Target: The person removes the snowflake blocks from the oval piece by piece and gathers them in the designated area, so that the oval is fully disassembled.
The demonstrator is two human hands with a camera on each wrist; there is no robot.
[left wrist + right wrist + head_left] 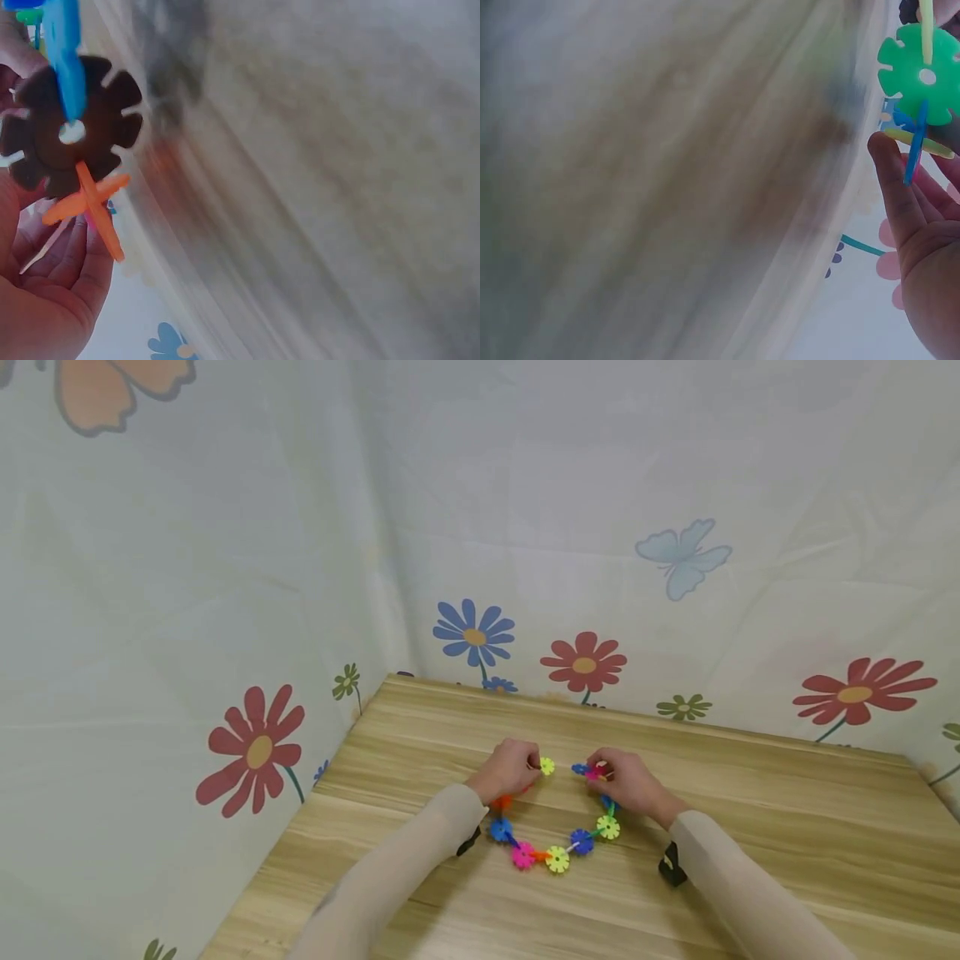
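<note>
A chain of colourful notched plastic discs (557, 860) hangs in a U between the two hands, over the wooden table. My left hand (510, 768) pinches its left end, where a yellow disc (547, 766) sticks out past the fingertips. Its right end, with a pink disc (596, 773) and a blue disc (580, 769), is pinched by my right hand (628, 783). The two ends are apart, facing each other. In the left wrist view an orange disc (86, 201) joins a dark-looking disc (105, 97). In the right wrist view a green disc (904, 71) hangs near the fingers.
The wooden table (787, 843) stretches to both sides of the hands and behind them. A pale curtain (525, 485) printed with flowers and butterflies stands along the table's back and left edges. A dark band (672, 866) sits at the right wrist.
</note>
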